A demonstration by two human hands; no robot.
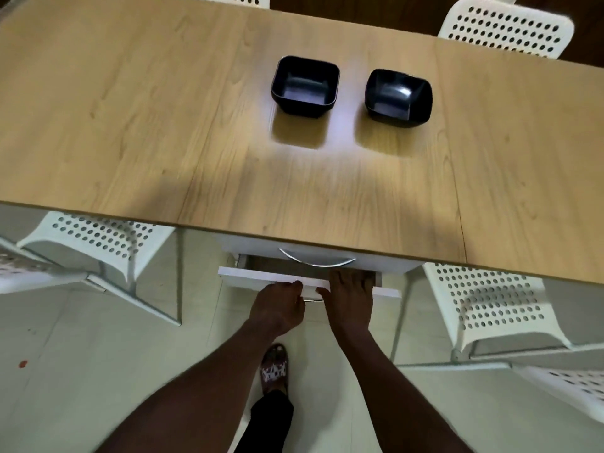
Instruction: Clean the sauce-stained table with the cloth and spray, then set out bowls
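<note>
Table: a light wood-grain table (130, 109) fills the upper half of the view. Two straight seams run from its far edge to its near edge and split the top into three panels. The surface is even in colour, with soft shadows and a glossy sheen near the bowls.
Floor: a pale tiled floor (98, 371) spreads out below the table's near edge.
Chairs: a white perforated plastic far chair (505, 29) stands beyond the far edge, toward the right corner. A matching near-left chair (98, 237) sits partly under the near edge. A matching near-right chair (490, 302) stands at the near edge on the other side.
Drawers: under the middle of the near edge, an upper white drawer with a curved metal handle (317, 259) is closed. The lower white drawer (261, 275) beneath it stands partway out.
Hands: the left hand (277, 308) has its fingers curled on the front of the lower white drawer. The right hand (351, 299) grips the same front, fingers over its top edge and thumb on the outer face. The two hands are just beside each other.
Bowls: the left black square bowl (304, 85) and the right black square bowl (398, 97) stand upright on the middle panel. They are nearer the far edge, side by side and apart.
Foot: a patterned slipper (274, 367) rests on the floor between the forearms.
Spot: a small red spot (23, 363) marks the floor well off to the left.
</note>
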